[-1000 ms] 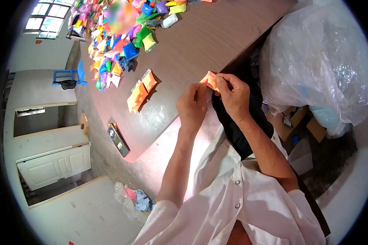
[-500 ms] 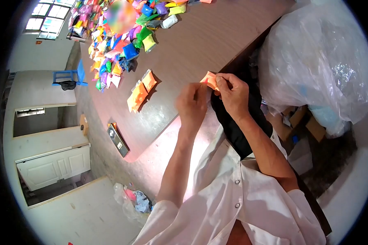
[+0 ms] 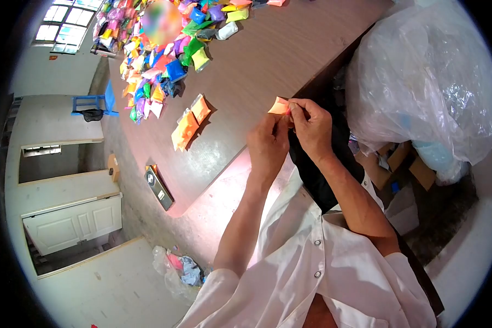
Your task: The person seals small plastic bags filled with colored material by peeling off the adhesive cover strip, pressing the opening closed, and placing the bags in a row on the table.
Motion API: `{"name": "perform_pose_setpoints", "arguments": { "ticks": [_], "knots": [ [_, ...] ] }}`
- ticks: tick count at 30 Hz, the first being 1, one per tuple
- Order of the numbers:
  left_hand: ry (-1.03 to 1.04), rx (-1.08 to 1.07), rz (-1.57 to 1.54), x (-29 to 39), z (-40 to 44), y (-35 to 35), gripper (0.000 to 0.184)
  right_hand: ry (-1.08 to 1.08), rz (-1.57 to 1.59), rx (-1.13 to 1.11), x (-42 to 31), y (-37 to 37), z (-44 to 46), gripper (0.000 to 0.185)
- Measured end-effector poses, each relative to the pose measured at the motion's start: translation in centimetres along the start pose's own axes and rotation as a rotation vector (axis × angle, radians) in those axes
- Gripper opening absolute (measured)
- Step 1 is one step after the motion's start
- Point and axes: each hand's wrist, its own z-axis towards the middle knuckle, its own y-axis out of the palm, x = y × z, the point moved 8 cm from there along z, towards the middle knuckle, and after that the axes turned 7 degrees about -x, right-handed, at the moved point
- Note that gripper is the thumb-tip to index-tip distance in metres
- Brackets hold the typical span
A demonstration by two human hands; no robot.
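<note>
Your left hand (image 3: 269, 141) and right hand (image 3: 314, 127) pinch an orange packet (image 3: 279, 105), apparently unfinished; two similar packets (image 3: 186, 129) lie together on the worktop (image 3: 268, 54).

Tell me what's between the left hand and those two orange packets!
In the head view, only bare tabletop shows between the left hand and both packets.

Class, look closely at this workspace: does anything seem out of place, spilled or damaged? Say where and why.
Yes: crumpled plastic and scraps lie loose on the floor, off the table, looking like litter. The orange packet at the left hand and right hand shows no clear damage.
</note>
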Motion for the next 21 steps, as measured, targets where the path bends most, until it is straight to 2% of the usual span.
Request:
{"name": "perform_pose_setpoints", "arguments": {
  "ticks": [4, 6, 9, 12, 15, 18, 21],
  "knots": [
    [-0.011, 0.060, 0.043, 0.1, 0.5, -1.1, 0.012, 0.042, 0.028, -0.012, 0.7, 0.2, -0.1, 0.023],
    [-0.080, 0.059, 0.047, -0.1, 0.6, -1.4, 0.012, 0.047, 0.028, -0.011, 0.6, 0.2, -0.2, 0.023],
    [0.018, 0.045, 0.093, -0.1, 0.5, -0.7, 0.014, 0.012, 0.012, -0.009, 0.5, 0.1, -0.1, 0.022],
    [-0.011, -0.057, 0.057, 0.2, 0.5, -0.3, 0.015, -0.003, 0.038, -0.004, 0.6, 0.1, 0.1, 0.022],
    [-0.041, -0.002, 0.028, -0.3, 0.5, -0.9, 0.014, 0.052, 0.048, -0.039, 0.6, 0.2, -0.1, 0.022],
    [-0.105, 0.006, 0.028, -0.4, 0.5, -1.1, 0.015, -0.057, -0.053, -0.013, -0.2, 0.0, -0.3, 0.021],
    [-0.022, -0.051, 0.049, 0.1, 0.4, -0.3, 0.010, -0.022, -0.060, -0.018, -0.9, -0.1, -0.3, 0.022]
  ]
}}
